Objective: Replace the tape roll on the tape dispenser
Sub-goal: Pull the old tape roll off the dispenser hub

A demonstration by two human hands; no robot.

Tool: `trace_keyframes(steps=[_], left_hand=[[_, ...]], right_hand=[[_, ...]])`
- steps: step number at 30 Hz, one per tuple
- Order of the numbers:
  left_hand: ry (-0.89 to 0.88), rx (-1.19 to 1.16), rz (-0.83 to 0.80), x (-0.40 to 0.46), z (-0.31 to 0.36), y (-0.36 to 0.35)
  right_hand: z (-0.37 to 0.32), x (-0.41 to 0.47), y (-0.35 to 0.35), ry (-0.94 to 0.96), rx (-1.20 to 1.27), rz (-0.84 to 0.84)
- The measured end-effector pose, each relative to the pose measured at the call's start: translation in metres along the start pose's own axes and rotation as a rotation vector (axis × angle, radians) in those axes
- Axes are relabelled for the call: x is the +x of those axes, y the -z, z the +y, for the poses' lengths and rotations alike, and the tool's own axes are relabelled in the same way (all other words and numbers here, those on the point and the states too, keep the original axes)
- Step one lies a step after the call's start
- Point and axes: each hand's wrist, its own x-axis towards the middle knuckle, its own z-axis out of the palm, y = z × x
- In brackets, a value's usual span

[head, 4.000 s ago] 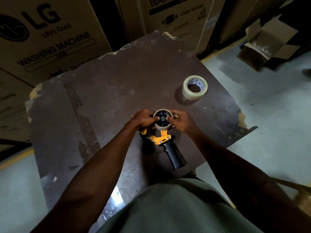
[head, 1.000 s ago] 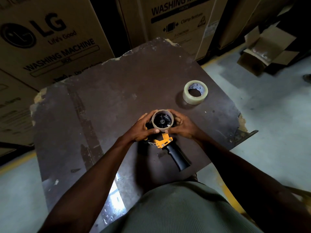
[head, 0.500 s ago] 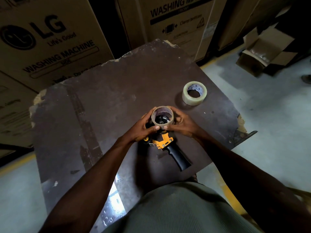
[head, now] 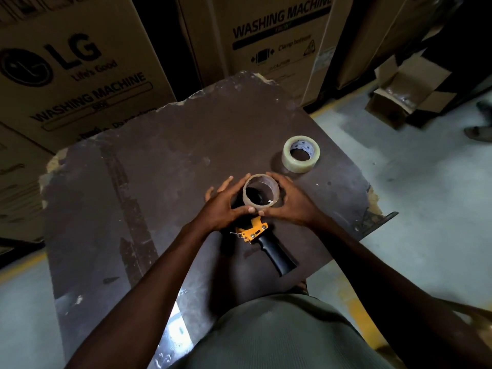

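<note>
Centrally, one empty tape core point(head: 261, 193): thin brownish cardboard ring, almost bare, gripped by the left hand point(head: 222, 206) and the right hand point(head: 291, 202), fingers curled round its sides, above the dispenser's hub. Tape dispenser point(head: 262, 237): orange frame, black handle, flat on worn brown table point(head: 149, 182). Full clear tape roll point(head: 300, 154) lies apart, far right.

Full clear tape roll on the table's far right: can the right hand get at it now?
Probably not yet: the right hand and left hand both grip the spent cardboard tape core. Otherwise bare tabletop lies between it and the full clear tape roll.
</note>
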Motion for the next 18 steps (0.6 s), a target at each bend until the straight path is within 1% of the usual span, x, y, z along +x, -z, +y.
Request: trace_keyframes(steps=[2,5,8,12,15,18], left_hand=[[-0.026,0.021,0.006,0.002,0.006,-0.006],[-0.065,0.047,0.054,0.004,0.01,-0.017],[-0.069,0.004,0.125,0.003,0.011,-0.031],[-0.035,0.012,0.19,0.0,0.01,-0.042],[0.007,0.002,0.206,-0.004,0.008,-0.046],[0.034,-0.012,0.211,-0.007,0.006,-0.048]], right_hand=[[0.006,-0.008,0.008,-0.003,-0.009,0.034],[0.022,-0.026,0.026,-0.057,-0.049,0.113],[0.042,-0.046,0.049,-0.099,-0.105,0.169],[0.065,-0.076,0.081,-0.195,-0.17,0.259],[0.069,-0.094,0.099,-0.189,-0.254,0.308],[0.073,-0.104,0.111,-0.218,-0.274,0.331]])
